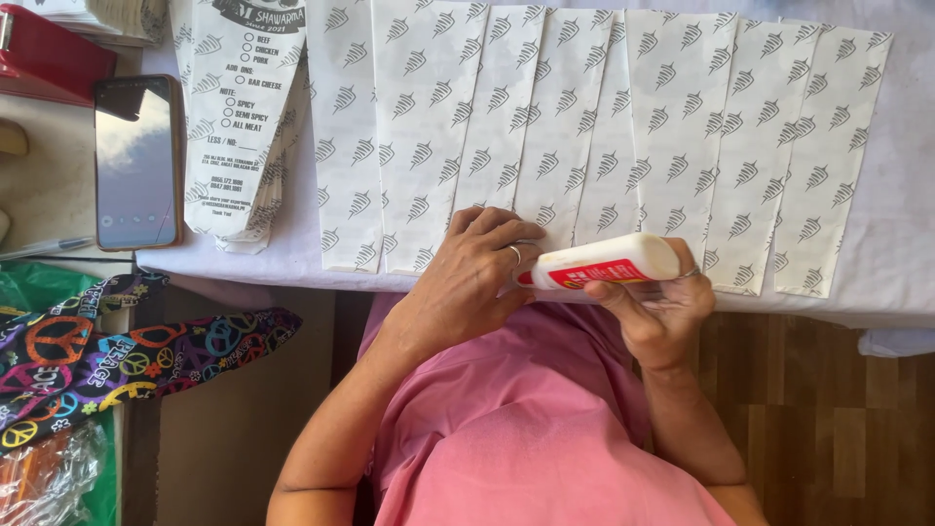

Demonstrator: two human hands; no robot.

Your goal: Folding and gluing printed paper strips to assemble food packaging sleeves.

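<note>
A white glue bottle (609,263) with a red label lies sideways in my right hand (657,312), just below the table's front edge. My left hand (477,268) grips the bottle's cap end, fingers curled around it, a ring on one finger. Above both hands, several white printed paper sleeves (545,127) lie overlapped in a row on the white table (901,263). At the left sits a stack of finished paper sleeves (248,117) with printed text.
A phone (136,161) lies face up left of the stack, beside a red box (49,54). A colourful patterned cloth (107,356) and clear plastic bags (49,477) are at lower left. Wooden floor (828,409) shows at right.
</note>
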